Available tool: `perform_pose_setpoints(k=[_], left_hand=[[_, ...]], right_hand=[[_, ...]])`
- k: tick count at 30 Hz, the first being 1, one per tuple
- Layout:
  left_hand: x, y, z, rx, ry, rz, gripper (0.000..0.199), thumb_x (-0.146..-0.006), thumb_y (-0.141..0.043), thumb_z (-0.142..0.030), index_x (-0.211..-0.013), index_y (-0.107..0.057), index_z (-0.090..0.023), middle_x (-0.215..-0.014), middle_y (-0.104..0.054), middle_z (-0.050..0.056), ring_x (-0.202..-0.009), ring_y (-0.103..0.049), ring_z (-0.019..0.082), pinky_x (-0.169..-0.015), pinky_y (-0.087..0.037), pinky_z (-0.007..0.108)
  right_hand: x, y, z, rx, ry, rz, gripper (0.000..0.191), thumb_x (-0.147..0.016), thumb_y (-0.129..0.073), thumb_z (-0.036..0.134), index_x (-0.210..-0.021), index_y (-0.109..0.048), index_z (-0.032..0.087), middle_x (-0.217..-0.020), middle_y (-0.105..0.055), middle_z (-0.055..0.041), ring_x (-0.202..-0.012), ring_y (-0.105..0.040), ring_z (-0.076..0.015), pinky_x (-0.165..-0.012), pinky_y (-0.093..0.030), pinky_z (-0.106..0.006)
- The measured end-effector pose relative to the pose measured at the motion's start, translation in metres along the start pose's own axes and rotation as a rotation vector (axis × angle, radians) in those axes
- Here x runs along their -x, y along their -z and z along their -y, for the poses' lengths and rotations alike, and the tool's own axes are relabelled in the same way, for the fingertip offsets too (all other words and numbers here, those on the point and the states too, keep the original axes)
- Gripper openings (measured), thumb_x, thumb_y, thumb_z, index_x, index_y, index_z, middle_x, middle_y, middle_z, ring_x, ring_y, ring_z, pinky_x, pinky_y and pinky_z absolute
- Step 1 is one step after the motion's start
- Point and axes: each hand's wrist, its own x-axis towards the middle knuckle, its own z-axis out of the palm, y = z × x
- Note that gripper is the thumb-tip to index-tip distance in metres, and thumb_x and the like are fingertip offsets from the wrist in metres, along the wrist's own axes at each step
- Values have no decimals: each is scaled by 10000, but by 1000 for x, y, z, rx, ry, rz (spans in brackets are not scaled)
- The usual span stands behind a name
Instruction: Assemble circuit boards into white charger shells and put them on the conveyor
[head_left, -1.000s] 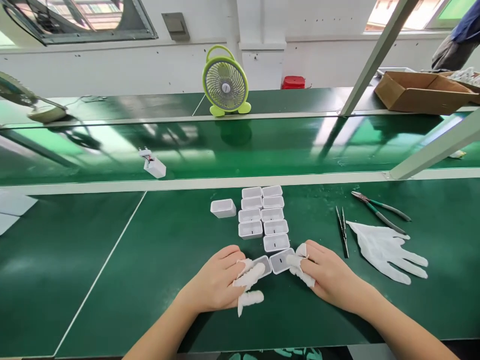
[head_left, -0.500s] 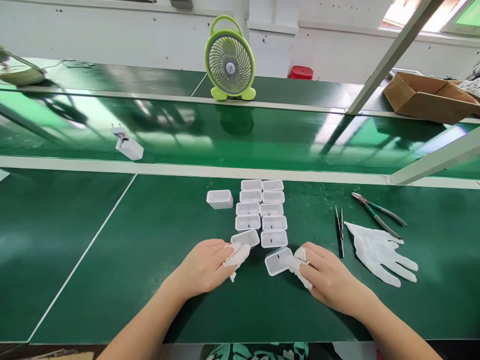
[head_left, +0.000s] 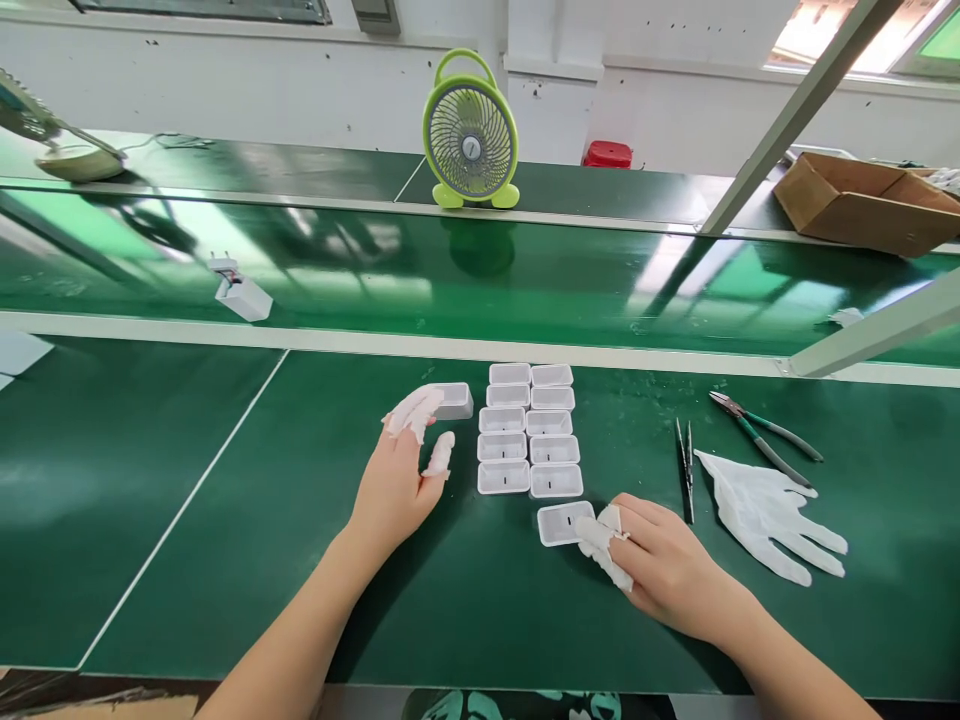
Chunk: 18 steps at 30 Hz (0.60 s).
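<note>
My left hand (head_left: 397, 480) is at a separate white plastic box (head_left: 454, 401), its white-covered fingertips over the box's left end and the thumb spread well away from it. With white-wrapped fingers, my right hand (head_left: 660, 560) holds the right end of another small open white box (head_left: 559, 523), which has a small dark mark inside. Just behind that one, two columns of similar white boxes (head_left: 503, 477) stand close together, open side up. Several of them show a small dark mark or slot on the inside.
Right of the boxes lie tweezers (head_left: 685, 470), green-handled pliers (head_left: 765, 437) and a flat white glove (head_left: 772, 515). A green fan (head_left: 471, 140) and a cardboard box (head_left: 862, 205) stand on the raised shelf behind. A white adapter (head_left: 245, 297) is at the back left.
My left hand has released the box at the front of the left column, now straight in line, and moved back-left to the separate box. The right hand's box has turned a little straighter.
</note>
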Motion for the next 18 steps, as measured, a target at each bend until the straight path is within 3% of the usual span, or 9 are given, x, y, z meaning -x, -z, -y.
perform_pose_setpoints(k=[3,7,10,14,18], left_hand=[[5,-10,13,-55,33,86,305,-946,-434,-218,-1219,-542,-137,-1070,-661,164,-1047,-622,316,-842,-563,459],[8,-20,19,-70,8,78,329,-955,-425,-222,-1253,-540,-146,-1077,-661,148,-1078,-617,297,-880,-559,435],[6,-21,20,-97,-1,39,227,-926,-457,-193,-1094,-603,-150,-972,-654,133,-951,-643,272,-786,-568,384],[2,-13,17,-128,-17,-37,125,-888,-482,-152,-878,-603,-181,-821,-625,86,-737,-625,219,-637,-536,318],[0,12,6,-126,-79,-156,181,-871,-532,-106,-1004,-619,-193,-905,-674,81,-868,-657,228,-717,-540,318]], right_hand=[[2,-2,0,9,-5,-17,286,-695,-412,-64,-650,-390,217,-644,-380,-2,-599,-303,-158,-522,-258,-272],[3,-4,0,10,-11,-31,281,-735,-422,-46,-652,-394,220,-619,-372,8,-578,-295,-156,-522,-258,-273],[3,-6,1,-8,-20,-48,282,-761,-423,-38,-656,-392,221,-604,-377,13,-566,-289,-154,-519,-241,-278],[2,-9,2,-20,-26,-78,285,-793,-435,-28,-659,-388,219,-593,-388,18,-562,-277,-149,-521,-213,-286],[2,-10,2,-9,-33,-95,291,-759,-432,-42,-643,-376,218,-576,-378,21,-561,-260,-152,-519,-210,-281]])
